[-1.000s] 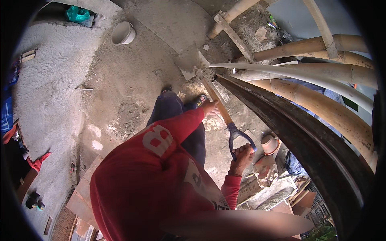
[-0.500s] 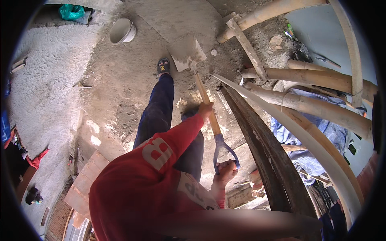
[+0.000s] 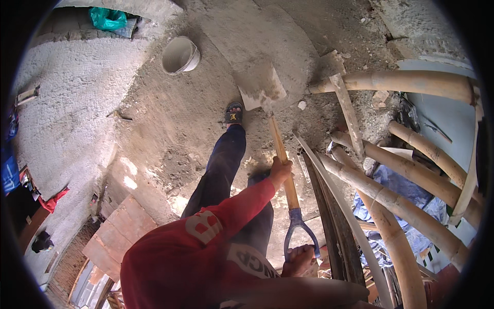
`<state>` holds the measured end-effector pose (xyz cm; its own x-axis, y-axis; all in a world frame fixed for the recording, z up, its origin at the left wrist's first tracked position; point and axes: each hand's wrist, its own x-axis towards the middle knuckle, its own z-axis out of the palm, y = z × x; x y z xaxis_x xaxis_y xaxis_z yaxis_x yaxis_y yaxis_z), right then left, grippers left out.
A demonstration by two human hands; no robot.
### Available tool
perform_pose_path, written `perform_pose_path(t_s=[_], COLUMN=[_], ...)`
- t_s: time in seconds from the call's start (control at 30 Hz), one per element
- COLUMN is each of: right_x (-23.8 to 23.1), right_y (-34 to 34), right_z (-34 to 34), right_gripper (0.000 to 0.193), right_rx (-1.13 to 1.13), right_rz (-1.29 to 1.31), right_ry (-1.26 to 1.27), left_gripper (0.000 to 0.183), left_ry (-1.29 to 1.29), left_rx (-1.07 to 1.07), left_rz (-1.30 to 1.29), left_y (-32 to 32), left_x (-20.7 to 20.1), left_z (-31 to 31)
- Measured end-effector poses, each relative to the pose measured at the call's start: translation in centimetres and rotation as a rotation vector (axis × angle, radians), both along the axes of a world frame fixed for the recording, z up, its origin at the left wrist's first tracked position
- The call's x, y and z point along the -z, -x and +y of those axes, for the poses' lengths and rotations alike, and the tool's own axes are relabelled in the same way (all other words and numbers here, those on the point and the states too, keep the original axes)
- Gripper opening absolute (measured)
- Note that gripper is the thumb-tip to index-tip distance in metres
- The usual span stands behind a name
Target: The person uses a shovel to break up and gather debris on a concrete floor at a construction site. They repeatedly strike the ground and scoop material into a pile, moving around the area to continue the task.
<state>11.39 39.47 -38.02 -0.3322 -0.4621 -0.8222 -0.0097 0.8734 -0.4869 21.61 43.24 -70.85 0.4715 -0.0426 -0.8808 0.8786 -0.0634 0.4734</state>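
A shovel lies slanting ahead of me, its flat square blade (image 3: 265, 88) dusted grey and resting on the dirty floor. My left hand (image 3: 280, 173) is wrapped round the lower part of the wooden shaft (image 3: 279, 139). At the near end, my right hand (image 3: 299, 260) grips the crossbar of the blue-grey D-shaped handle (image 3: 295, 219); its fingers show only in part. Just left of the blade is my sandalled foot (image 3: 233, 113). A smooth grey patch (image 3: 252, 41) of floor spreads beyond the blade.
A grey bucket (image 3: 181, 55) stands at the far left of the blade. Bamboo poles (image 3: 401, 206) and dark timber (image 3: 334, 226) crowd the right side, over a crumpled blue tarp (image 3: 406, 185). At lower left lies a brownish board (image 3: 119, 232). A green plastic bag (image 3: 108, 18) sits far left.
The whole view has shifted, so the bucket, shovel and foot all appear farther right and lower. Both hands keep their hold on the shovel, whose blade stays by the foot.
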Motion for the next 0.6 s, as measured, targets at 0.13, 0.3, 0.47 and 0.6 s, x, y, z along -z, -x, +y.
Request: perform_pose_path(t_s=[0.13, 0.3, 0.47, 0.6], right_x=[6.5, 16.7, 20.9, 25.6], right_y=[-11.6, -21.4, -25.4, -22.9], right_z=[2.4, 7.4, 8.0, 8.0], right_gripper=[0.021, 0.010, 0.005, 0.008], right_rx=[-0.246, -0.224, -0.168, -0.141], right_rz=[-0.029, -0.139, -0.076, -0.063], right_ry=[-0.040, -0.100, -0.112, -0.111], left_gripper=[0.041, 0.040, 0.028, 0.026], left_ry=[-0.065, -0.039, 0.007, 0.140], left_rx=[-0.033, -0.027, -0.034, -0.258], left_rz=[-0.033, -0.050, -0.018, -0.056], left_y=[-16.5, -33.2, -39.2, -45.9], left_x=[3.6, 6.7, 9.2, 16.0], left_z=[4.6, 9.0, 10.3, 11.0])
